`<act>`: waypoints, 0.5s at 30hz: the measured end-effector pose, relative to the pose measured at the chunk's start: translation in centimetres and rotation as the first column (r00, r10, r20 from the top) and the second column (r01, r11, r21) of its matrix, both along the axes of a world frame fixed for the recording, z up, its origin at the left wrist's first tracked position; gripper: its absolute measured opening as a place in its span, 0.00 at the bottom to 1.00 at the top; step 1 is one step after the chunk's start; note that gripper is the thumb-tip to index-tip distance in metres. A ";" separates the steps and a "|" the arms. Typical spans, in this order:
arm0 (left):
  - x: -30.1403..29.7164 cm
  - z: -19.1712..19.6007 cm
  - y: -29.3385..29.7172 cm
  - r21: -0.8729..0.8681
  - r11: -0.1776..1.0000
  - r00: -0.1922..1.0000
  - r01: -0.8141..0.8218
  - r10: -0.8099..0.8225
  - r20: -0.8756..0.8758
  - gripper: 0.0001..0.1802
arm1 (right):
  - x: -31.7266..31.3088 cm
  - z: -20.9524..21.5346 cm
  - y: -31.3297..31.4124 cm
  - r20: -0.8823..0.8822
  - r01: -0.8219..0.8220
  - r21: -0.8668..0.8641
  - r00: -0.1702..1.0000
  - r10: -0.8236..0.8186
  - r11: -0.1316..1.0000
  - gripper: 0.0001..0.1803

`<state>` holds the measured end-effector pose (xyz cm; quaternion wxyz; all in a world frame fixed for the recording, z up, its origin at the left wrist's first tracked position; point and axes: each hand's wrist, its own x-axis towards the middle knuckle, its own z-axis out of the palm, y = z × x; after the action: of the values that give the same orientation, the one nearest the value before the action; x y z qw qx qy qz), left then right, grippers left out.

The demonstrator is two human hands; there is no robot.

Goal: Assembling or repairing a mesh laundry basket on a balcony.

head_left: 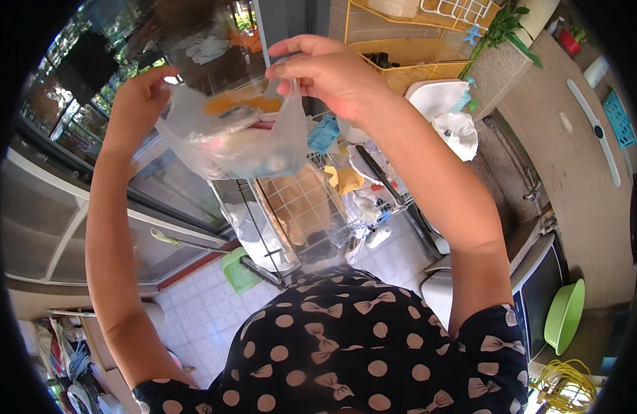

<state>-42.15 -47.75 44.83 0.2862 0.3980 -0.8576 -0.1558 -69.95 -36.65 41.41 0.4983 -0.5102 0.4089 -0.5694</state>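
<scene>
A translucent white plastic bag [277,148] hangs in front of me at chest height or above, with mixed contents of orange, white and pink showing through it. My left hand [140,103] pinches its upper left edge between thumb and finger. The upper right edge is gripped by my right hand [325,74], its fingers bent around the thin plastic. Between the two hands the mouth of the bag is stretched apart. What exactly lies inside is blurred by the plastic.
Below the bag stands a wire rack [298,196] with cardboard, cloths and a black-handled item. Yellow wire shelves [415,58] are beyond my right hand, near a stone sink [505,172]. A window [77,159] runs along the left. A green dustpan [239,270] rests on the tiled floor.
</scene>
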 end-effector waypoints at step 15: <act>4.1 -0.5 0.1 -0.209 0.976 0.953 -0.067 0.125 0.277 0.08 | 0.6 -0.8 -0.2 -0.179 -0.052 -0.022 0.983 0.047 0.998 0.16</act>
<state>-38.03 -47.68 44.33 0.2033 0.4277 -0.8808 0.0039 -69.37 -36.88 40.61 0.4667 -0.5758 0.4317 -0.5141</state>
